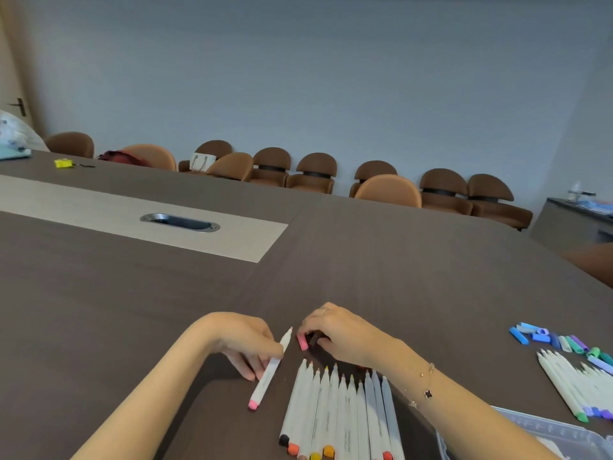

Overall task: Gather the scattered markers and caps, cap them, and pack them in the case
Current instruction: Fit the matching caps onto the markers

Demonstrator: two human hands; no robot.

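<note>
Now your left hand (247, 343) grips 1 uncapped pink marker (270, 370) at lower centre, tip tilted up. Your right hand (338, 333) pinches 1 pink cap (302, 341) just beside that tip. About 11 uncapped markers (338, 413) lie in 1 row below. The clear case (544, 429) sits lower right. No writing is legible.

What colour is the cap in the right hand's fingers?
Pink cap, seen in the head view.
</note>
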